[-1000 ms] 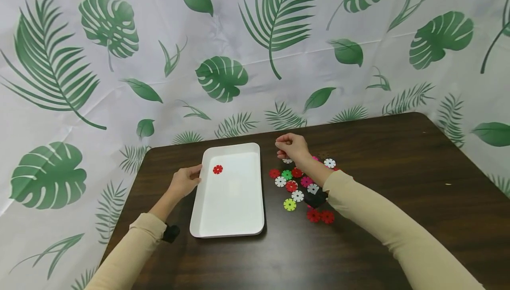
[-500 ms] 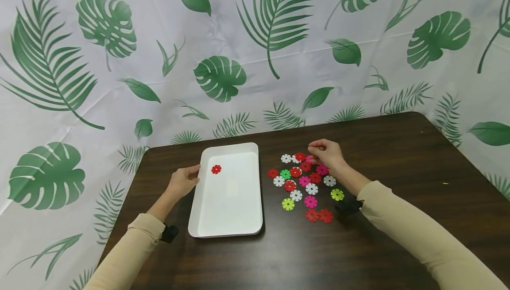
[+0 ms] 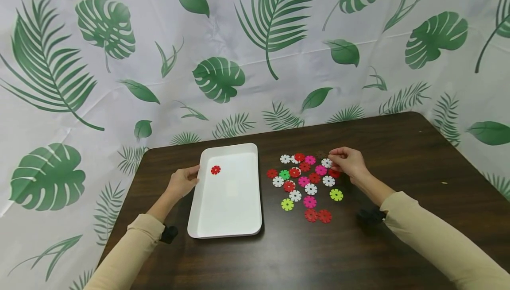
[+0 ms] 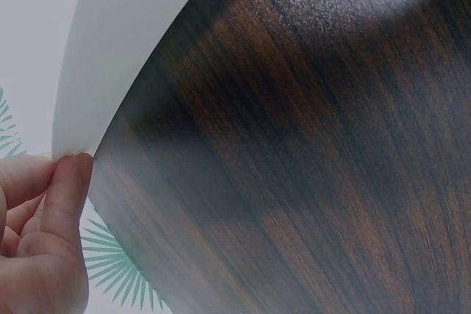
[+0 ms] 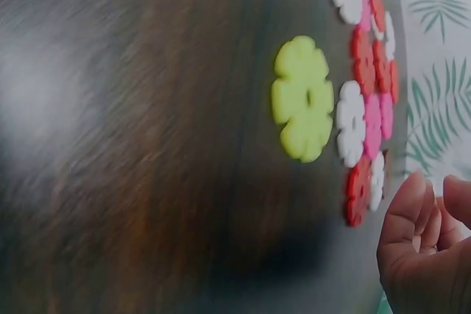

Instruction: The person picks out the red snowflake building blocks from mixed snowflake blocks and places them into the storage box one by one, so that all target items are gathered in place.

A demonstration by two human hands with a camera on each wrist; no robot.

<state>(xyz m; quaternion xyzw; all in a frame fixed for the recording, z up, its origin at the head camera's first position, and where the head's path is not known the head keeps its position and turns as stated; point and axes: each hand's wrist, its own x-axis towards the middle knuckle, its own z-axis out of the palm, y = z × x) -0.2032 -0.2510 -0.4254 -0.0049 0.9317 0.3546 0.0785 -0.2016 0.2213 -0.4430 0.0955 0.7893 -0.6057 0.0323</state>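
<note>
My left hand (image 3: 183, 181) pinches the left rim of a white tray (image 3: 227, 214); in the left wrist view, the thumb and fingers (image 4: 70, 182) meet at the tray's edge (image 4: 110, 56). One red notched plastic disc (image 3: 215, 170) lies inside the tray, toward its far left. My right hand (image 3: 348, 164) hovers at the right edge of a spread of such discs, near a white disc (image 3: 326, 163) and a red disc (image 3: 334, 173). Its thumb and fingertips stand apart in the right wrist view, holding nothing. A yellow disc (image 5: 302, 99) lies nearer the wrist.
Several red, white, pink, green and yellow discs lie right of the tray, some overlapping, such as a pink disc (image 3: 309, 201) and a green disc (image 3: 284, 175). A dark brown disc (image 3: 321, 154) blends into the wooden table (image 3: 295, 254). A leaf-print cloth (image 3: 159, 59) hangs behind.
My right hand has moved rightward across the discs to their right edge, uncovering those that the arm hid. My left hand keeps its hold on the tray, and the red disc inside stays put.
</note>
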